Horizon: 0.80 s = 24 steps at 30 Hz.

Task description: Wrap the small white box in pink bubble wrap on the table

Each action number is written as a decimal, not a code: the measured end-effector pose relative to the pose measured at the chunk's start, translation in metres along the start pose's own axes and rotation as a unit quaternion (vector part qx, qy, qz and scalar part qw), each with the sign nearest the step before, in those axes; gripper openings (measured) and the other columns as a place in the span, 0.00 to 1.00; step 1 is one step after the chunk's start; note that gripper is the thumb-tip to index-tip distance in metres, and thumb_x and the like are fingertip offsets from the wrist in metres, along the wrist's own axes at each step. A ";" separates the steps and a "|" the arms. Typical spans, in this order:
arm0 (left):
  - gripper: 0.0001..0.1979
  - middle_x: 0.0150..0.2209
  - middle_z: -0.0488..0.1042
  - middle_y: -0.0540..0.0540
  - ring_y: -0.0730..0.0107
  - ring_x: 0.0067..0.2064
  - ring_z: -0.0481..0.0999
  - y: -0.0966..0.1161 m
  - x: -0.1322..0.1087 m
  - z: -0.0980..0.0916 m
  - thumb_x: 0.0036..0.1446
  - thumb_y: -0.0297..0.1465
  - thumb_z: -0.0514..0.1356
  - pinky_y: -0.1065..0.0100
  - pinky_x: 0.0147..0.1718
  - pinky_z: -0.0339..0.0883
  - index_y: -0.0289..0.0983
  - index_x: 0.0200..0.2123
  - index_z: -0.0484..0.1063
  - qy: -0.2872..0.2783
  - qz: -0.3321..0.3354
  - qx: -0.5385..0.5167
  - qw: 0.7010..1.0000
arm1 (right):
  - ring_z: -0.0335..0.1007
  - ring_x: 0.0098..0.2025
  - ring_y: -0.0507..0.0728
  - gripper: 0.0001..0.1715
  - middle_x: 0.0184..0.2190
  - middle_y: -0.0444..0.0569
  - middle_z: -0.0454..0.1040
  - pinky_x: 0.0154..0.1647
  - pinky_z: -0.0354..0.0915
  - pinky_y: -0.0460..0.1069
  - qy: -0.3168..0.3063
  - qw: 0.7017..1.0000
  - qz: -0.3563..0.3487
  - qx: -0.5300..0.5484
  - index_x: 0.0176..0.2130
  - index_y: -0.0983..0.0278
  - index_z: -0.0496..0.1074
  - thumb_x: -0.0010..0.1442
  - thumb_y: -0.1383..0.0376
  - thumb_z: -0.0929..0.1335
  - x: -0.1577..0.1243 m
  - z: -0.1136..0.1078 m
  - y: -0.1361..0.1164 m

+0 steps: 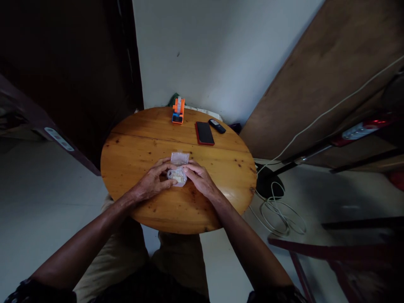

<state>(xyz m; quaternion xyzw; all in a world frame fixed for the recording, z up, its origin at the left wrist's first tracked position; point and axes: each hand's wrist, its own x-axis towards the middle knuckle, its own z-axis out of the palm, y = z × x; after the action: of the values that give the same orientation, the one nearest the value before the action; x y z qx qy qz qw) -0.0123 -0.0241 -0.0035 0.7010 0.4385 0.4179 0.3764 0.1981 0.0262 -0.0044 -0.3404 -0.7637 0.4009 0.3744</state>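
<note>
Head view: pale wall (214,54), upright beyond the counter. Brown board (322,63), leaning into the right-hand side of the scene. Counter (221,176), one, round, varnished wood with dark knots, a seam running across it. White cable (296,135), crossing in front of the board and looping loosely on the floor to the right. Black base (268,183) of a stand, on the floor just beside the counter's right edge. Left hand (154,181), its grip grasping the left side of a clear plastic package (179,177), thumb at the near edge. Right hand (202,179), fingers touching the package's right side; whether its grip is clenched on it cannot be told. Package: near the middle of the counter, between both hands, translucent flap raised at the far side, pale contents indistinct. Flat dark device (205,134), red-edged, lying beyond the hands. Orange tape dispenser (178,112), with blue part, near the far rim. Dark handset (217,126), lying aslant just beside the flat device.
</note>
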 end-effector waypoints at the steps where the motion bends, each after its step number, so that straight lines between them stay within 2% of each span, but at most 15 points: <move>1: 0.18 0.61 0.66 0.40 0.53 0.65 0.65 0.000 0.000 0.000 0.56 0.34 0.65 0.51 0.60 0.66 0.42 0.51 0.74 -0.001 -0.001 -0.008 1.000 | 0.71 0.46 0.58 0.21 0.41 0.50 0.74 0.51 0.65 0.53 -0.002 1.000 0.000 0.000 0.40 0.60 0.81 0.66 0.51 0.65 0.000 0.000 0.000; 5: 0.26 0.65 0.64 0.42 0.51 0.68 0.60 0.002 0.001 -0.002 0.56 0.33 0.65 0.47 0.65 0.58 0.46 0.59 0.71 -0.012 0.000 0.011 1.000 | 0.70 0.48 0.59 0.22 0.42 0.50 0.74 0.53 0.64 0.54 -0.001 1.000 0.004 0.003 0.41 0.61 0.81 0.66 0.50 0.65 0.000 -0.001 0.001; 7: 0.26 0.66 0.62 0.41 0.50 0.69 0.59 0.004 0.003 -0.003 0.56 0.34 0.65 0.46 0.66 0.54 0.46 0.59 0.71 -0.022 0.001 0.027 0.999 | 0.70 0.48 0.59 0.22 0.42 0.50 0.75 0.53 0.64 0.53 -0.002 1.000 0.008 0.004 0.41 0.60 0.81 0.65 0.49 0.65 0.000 -0.001 0.001; 11: 0.20 0.64 0.64 0.40 0.51 0.66 0.63 0.009 0.005 -0.005 0.55 0.33 0.65 0.51 0.65 0.59 0.41 0.52 0.75 -0.028 0.000 0.023 0.999 | 0.70 0.47 0.59 0.21 0.43 0.50 0.75 0.53 0.64 0.53 -0.001 1.000 0.013 0.008 0.40 0.60 0.81 0.64 0.49 0.66 0.001 0.000 0.002; 15: 0.16 0.61 0.66 0.40 0.54 0.62 0.68 0.010 0.005 -0.004 0.55 0.33 0.64 0.54 0.61 0.64 0.39 0.48 0.75 -0.027 -0.005 0.006 1.000 | 0.70 0.48 0.59 0.18 0.43 0.50 0.74 0.54 0.63 0.54 0.003 1.000 0.011 0.021 0.40 0.60 0.81 0.64 0.52 0.67 0.001 0.000 0.001; 18: 0.16 0.61 0.66 0.40 0.56 0.62 0.68 0.007 0.005 -0.003 0.55 0.31 0.64 0.55 0.61 0.64 0.39 0.48 0.74 -0.031 -0.001 0.003 1.000 | 0.70 0.50 0.59 0.16 0.45 0.49 0.75 0.57 0.62 0.54 0.011 0.999 0.010 0.030 0.40 0.60 0.80 0.64 0.54 0.67 0.000 -0.002 -0.004; 22: 0.17 0.60 0.66 0.41 0.55 0.63 0.66 0.003 0.004 -0.002 0.55 0.32 0.64 0.55 0.62 0.63 0.40 0.49 0.74 -0.023 -0.004 0.010 1.000 | 0.71 0.48 0.57 0.13 0.42 0.47 0.76 0.54 0.64 0.53 0.053 0.997 0.039 0.051 0.40 0.60 0.76 0.62 0.54 0.68 -0.001 -0.009 -0.009; 24: 0.17 0.60 0.67 0.40 0.55 0.62 0.67 0.004 0.004 -0.002 0.55 0.32 0.64 0.54 0.61 0.64 0.40 0.49 0.74 -0.023 -0.002 0.004 1.000 | 0.72 0.46 0.56 0.15 0.42 0.46 0.76 0.51 0.66 0.53 0.086 0.992 0.063 0.072 0.44 0.59 0.73 0.60 0.55 0.70 0.000 -0.010 -0.008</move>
<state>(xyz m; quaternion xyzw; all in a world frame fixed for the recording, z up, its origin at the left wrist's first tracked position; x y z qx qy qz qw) -0.0122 -0.0213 0.0015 0.7111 0.4323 0.3993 0.3847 0.2054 0.0262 0.0064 -0.3932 -0.6749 0.4470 0.4360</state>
